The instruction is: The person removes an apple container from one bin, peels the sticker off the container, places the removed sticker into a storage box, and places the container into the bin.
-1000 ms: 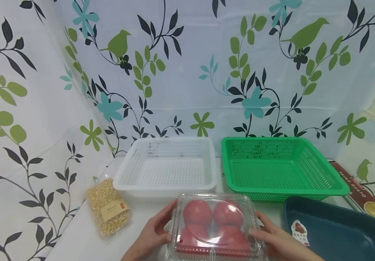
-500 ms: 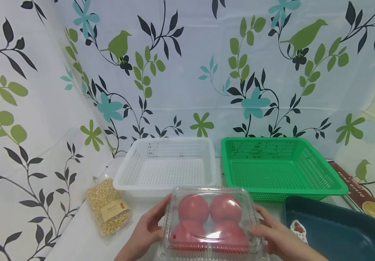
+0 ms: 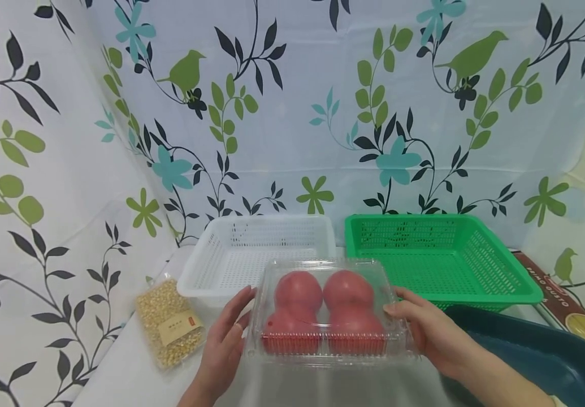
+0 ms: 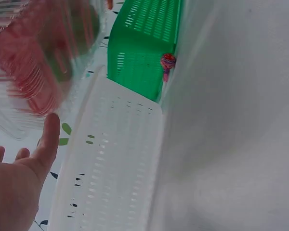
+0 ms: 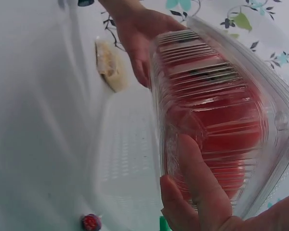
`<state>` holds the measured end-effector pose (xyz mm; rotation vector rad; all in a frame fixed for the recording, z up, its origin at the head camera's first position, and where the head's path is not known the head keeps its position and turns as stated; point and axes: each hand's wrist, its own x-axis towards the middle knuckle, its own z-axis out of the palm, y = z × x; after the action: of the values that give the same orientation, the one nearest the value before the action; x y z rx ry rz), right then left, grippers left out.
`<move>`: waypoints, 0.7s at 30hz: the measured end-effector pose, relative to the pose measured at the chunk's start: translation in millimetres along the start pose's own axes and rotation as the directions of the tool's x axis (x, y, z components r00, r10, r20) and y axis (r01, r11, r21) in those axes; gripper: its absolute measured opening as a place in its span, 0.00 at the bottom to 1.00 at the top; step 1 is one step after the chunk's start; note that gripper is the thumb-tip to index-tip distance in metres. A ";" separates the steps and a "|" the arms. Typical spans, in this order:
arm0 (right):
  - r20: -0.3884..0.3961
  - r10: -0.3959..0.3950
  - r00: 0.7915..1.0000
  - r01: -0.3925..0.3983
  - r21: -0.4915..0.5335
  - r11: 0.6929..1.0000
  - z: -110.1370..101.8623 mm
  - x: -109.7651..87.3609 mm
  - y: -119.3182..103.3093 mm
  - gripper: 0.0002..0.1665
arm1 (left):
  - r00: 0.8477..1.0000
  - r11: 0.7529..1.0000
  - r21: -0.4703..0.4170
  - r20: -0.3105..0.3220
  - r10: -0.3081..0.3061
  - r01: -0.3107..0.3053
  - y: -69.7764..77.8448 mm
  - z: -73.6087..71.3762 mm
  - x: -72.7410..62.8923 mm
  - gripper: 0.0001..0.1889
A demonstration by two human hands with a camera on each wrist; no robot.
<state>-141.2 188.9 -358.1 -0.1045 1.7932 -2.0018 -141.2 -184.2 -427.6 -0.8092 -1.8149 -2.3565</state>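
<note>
A clear plastic clamshell box (image 3: 325, 359) of red tomatoes (image 3: 348, 289) is held up in front of the two baskets, its near side tipped into view. My right hand (image 3: 427, 330) grips its right side, thumb above and fingers beneath; the right wrist view shows those fingers (image 5: 202, 178) against the ribbed plastic. At the box's left side is my left hand (image 3: 223, 339), fingers extended. In the left wrist view one straight finger of the left hand (image 4: 19, 187) reaches the box's edge. Parts of both baskets are hidden behind the box.
A white basket (image 3: 206, 265) and a green basket (image 3: 518, 265) stand along the back. Left lies a bag of yellow kernels (image 3: 165, 316). A dark teal tray (image 3: 531, 350) and a dark red package (image 3: 551, 285) are at right. A wrapped lollipop (image 4: 167, 62) lies near the green basket.
The tomato box has risen and moved towards the baskets, showing more of its near side. Both hands have moved with it, and the left fingers have straightened. My right forearm now crosses the teal tray.
</note>
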 end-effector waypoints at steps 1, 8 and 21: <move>-0.013 -0.009 1.000 0.009 -0.008 1.000 0.8 2.2 -3.2 0.46 | 1.000 1.000 -0.015 -0.030 -0.004 0.004 -0.9 0.7 -0.5 0.26; -0.075 -0.085 0.994 0.081 -0.059 0.995 8.7 20.3 -21.4 0.42 | 0.938 0.985 0.045 -0.314 -0.145 0.167 -5.9 4.9 -3.3 0.24; -0.131 -0.089 0.987 0.085 -0.037 0.996 28.0 68.2 -53.3 0.40 | 0.781 0.957 -0.111 -0.555 -0.285 0.270 -18.4 -14.1 3.0 0.29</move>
<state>-207.3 140.4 -318.9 -0.0613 1.9337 -2.0850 -155.5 -190.7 -445.0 0.1932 -1.7147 -2.4149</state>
